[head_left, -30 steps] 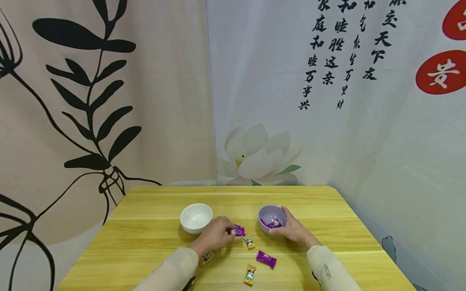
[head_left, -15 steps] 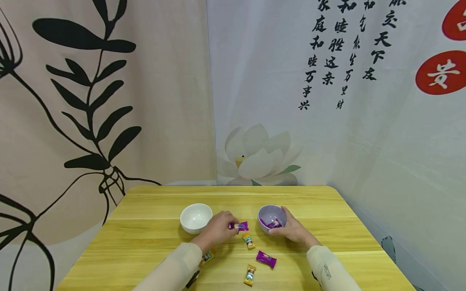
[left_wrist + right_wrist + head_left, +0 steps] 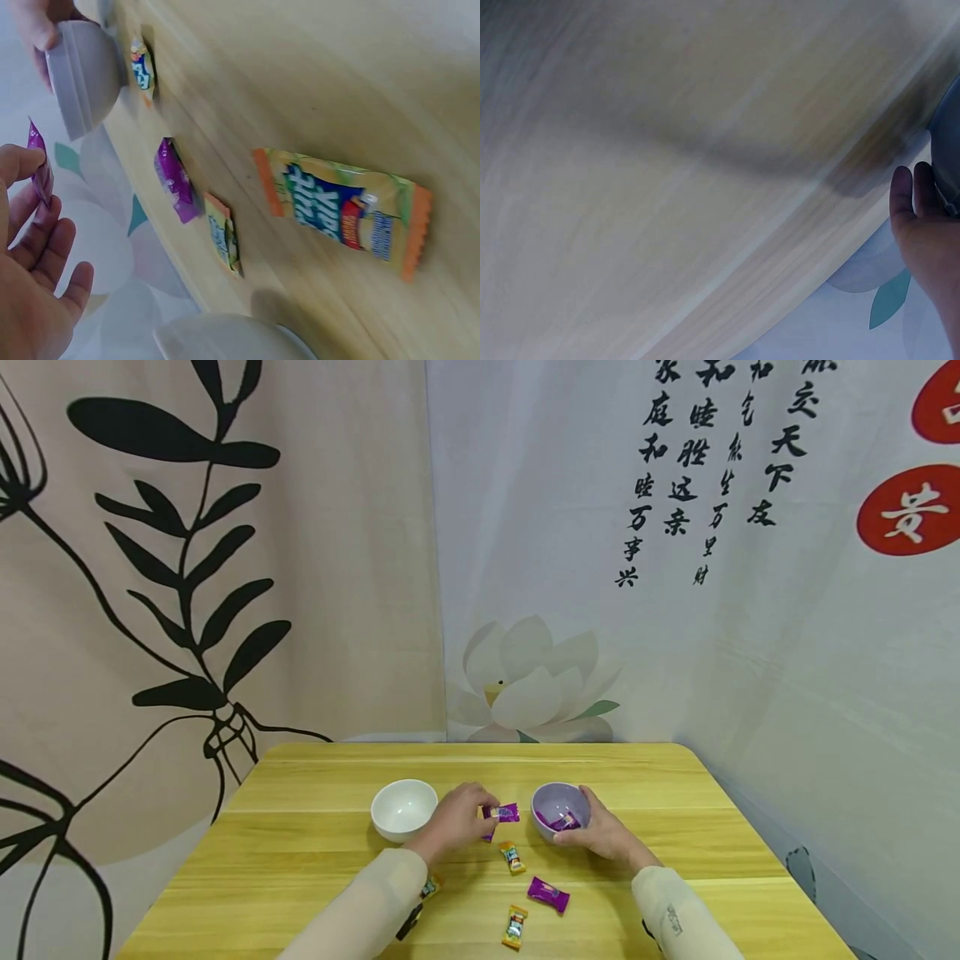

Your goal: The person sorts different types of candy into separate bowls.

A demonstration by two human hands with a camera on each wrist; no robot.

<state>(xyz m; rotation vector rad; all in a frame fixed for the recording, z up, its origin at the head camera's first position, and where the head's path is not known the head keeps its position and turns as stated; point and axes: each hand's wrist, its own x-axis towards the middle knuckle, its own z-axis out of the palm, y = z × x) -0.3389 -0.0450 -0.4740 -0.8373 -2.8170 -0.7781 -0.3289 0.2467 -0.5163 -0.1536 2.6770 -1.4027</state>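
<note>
In the lower middle of the head view, the left hand (image 3: 456,817) pinches a purple-wrapped candy (image 3: 507,812) between thumb and fingers. The left wrist view, at its left edge, shows the same pinch: the wrapper stands up from the fingertips, clear of the table, while the other fingers are spread. The held candy is between the two bowls in the head view, nearer the lavender bowl (image 3: 543,800). The right hand (image 3: 602,837) is clamped on that bowl's right side, thumb at the front and fingers at the back. Several purple candies (image 3: 567,821) lie inside it. At the right edge of the right wrist view, the bowl is dark and mostly cut off.

A purple wrapper (image 3: 488,837) shows just below the left fingertips. Further down are a yellow candy (image 3: 513,858), a loose purple candy (image 3: 549,895) and a second yellow candy (image 3: 515,928); a third yellow candy (image 3: 430,887) is partly covered by the left sleeve (image 3: 367,906). A white bowl (image 3: 403,806) stands left of the left hand on the wood-grain table (image 3: 645,777).
</note>
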